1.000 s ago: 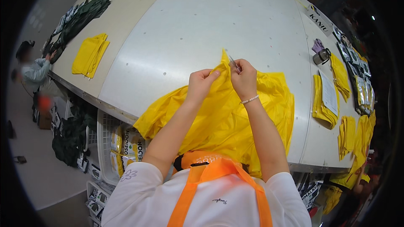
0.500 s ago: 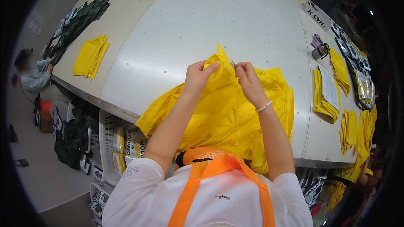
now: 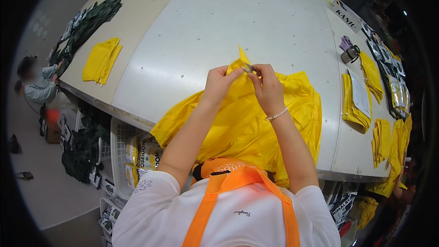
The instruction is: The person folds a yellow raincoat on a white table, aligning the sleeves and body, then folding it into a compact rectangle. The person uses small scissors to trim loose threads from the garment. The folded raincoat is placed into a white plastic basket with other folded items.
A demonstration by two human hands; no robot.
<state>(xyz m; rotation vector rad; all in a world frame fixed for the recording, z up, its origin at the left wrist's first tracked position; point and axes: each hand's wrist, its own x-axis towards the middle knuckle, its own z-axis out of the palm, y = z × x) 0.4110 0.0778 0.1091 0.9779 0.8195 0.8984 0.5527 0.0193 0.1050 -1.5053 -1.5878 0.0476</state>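
Note:
A thin yellow garment (image 3: 256, 123) lies bunched over the table's near edge and hangs down toward my apron. My left hand (image 3: 219, 82) pinches a gathered bit of it, with a pointed corner sticking up beyond the fingers. In my right hand (image 3: 266, 87) are small metal thread snips (image 3: 249, 67), their handles hidden in my fingers. The bright blades point left and touch or nearly touch the cloth beside my left fingertips. Whether they are cutting cannot be made out.
Folded yellow garments (image 3: 101, 61) lie at left; more sit at right under a paper sheet (image 3: 360, 93), near a metal bottle (image 3: 350, 54). Dark green garments (image 3: 98, 18) line the far left edge, where a person (image 3: 39, 80) stands. A white basket (image 3: 120, 155) holds packets below the table.
My right hand has moved slightly left and turned, bringing the snips' blades right up to my left fingertips. My left hand still pinches the yellow cloth.

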